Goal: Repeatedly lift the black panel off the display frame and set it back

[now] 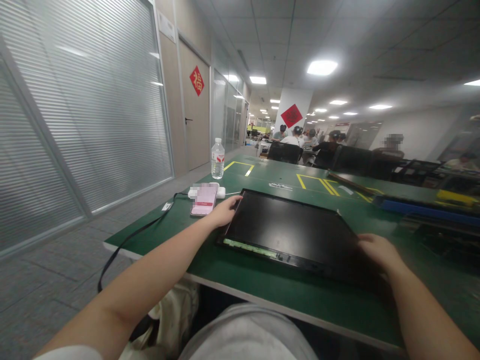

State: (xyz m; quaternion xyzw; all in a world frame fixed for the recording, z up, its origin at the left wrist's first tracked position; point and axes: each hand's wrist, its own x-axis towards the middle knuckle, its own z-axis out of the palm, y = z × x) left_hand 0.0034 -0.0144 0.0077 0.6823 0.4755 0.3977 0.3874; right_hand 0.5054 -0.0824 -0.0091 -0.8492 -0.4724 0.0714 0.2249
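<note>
A black flat display panel [292, 230] lies face up on the green table [262, 290] in front of me. My left hand [224, 211] grips its left edge, fingers curled around the rim near the far left corner. My right hand [377, 250] is closed on the panel's right edge near the front corner. A strip of exposed circuit board [249, 248] runs along the panel's near edge. A phone with a pink screen [204, 201] lies just left of my left hand.
A water bottle [217, 159] stands at the table's far left. A white charger block [221, 192] and a black cable [138, 232] trail off the left edge. Yellow tape marks [315, 181] cross the table. Blue and yellow items [423, 207] lie right. Several people sit beyond.
</note>
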